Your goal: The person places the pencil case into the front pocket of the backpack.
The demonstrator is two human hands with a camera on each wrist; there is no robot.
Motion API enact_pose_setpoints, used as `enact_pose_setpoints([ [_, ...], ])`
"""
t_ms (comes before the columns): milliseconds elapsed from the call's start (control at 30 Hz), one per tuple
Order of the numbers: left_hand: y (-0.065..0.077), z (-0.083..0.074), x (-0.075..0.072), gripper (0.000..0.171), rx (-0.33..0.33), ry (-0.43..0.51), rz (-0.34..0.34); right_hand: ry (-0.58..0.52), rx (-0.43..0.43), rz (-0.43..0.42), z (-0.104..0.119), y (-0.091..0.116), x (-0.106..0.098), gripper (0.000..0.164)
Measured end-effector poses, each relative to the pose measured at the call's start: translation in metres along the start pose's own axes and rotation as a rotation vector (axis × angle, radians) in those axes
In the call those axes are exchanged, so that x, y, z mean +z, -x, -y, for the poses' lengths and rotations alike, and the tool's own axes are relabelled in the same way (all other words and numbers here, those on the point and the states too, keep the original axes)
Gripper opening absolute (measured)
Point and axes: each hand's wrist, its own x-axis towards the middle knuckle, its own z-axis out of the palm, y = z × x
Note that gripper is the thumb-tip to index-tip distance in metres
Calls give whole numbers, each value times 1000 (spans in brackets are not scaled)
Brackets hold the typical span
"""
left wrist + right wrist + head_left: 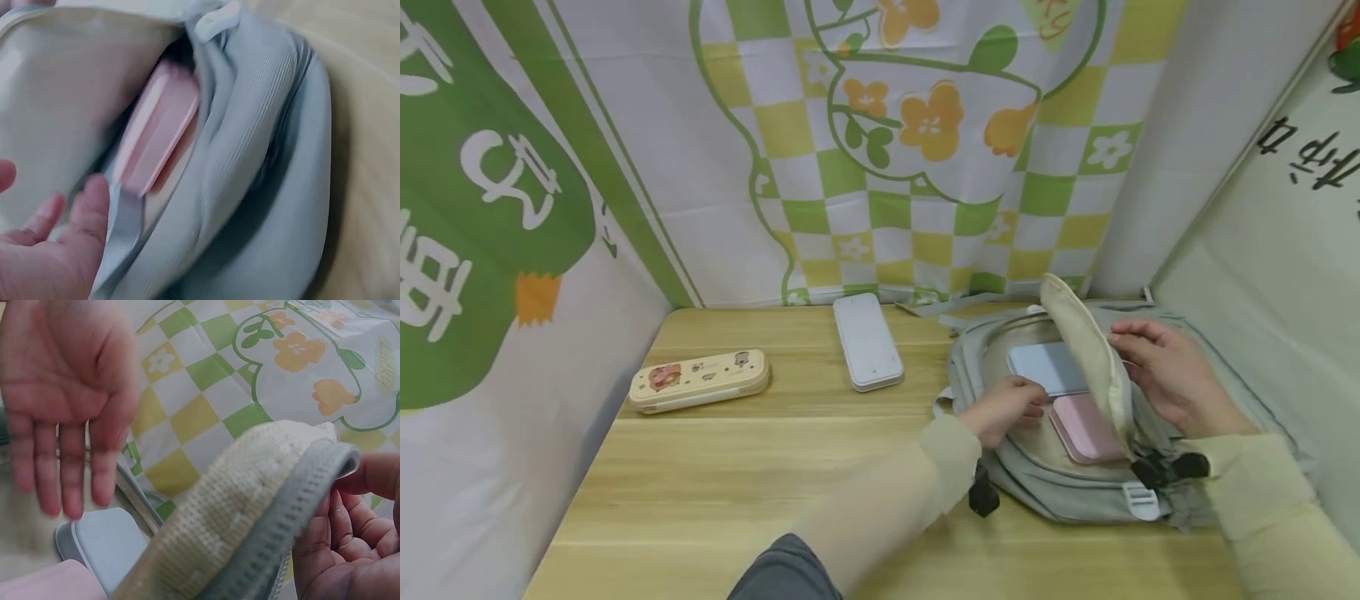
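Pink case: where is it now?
In the head view, the pink case lies at right inside the open backpack, on the near side of the light blue case and partly hidden by the raised flap.

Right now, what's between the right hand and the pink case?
The cream flap, held up by the right hand, stands between it and the pink case: head view.

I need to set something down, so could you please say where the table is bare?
Bare table lies between the cream case and left forearm, and between that case and the white case. The right is crowded by the gray backpack, left hand and right hand.
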Motion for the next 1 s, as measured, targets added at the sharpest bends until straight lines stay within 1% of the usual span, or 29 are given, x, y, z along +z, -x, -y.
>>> enact_pose_setpoints([
  [100,4,-6,-21,28,31,20,24,-16,5,5,-1,0,1,31],
  [233,8,-7,-54,31,59,23,2,-17,12,7,-1,-3,1,32],
  [367,18,-3,-90,31,45,15,-53,3,11,6,0,-5,-1,33],
  [500,30,3,-124,35,16,14,-138,8,20,14,1,-6,-1,31],
  [567,35,4,-138,35,9,16,-177,3,24,17,1,-5,-1,30],
  [667,43,4,-156,31,11,22,-215,-10,22,17,-1,-4,-1,31],
  [733,47,3,-167,29,31,30,-273,-17,20,15,-3,-4,-2,31],
  [767,49,4,-173,28,37,35,-318,-18,20,14,-3,-4,-2,32],
  [833,52,7,-184,23,45,41,-434,-12,20,14,-4,-4,-2,32],
  [900,54,11,-196,19,33,35,-552,-4,22,15,-4,-4,-2,32],
  [933,54,13,-201,17,23,37,-598,1,23,16,-4,-4,-2,32],
  [967,55,15,-206,18,13,43,-631,4,23,18,-4,-4,-2,31],
  [1000,55,16,-210,19,1,51,-648,7,23,21,-5,-4,-2,31],
])
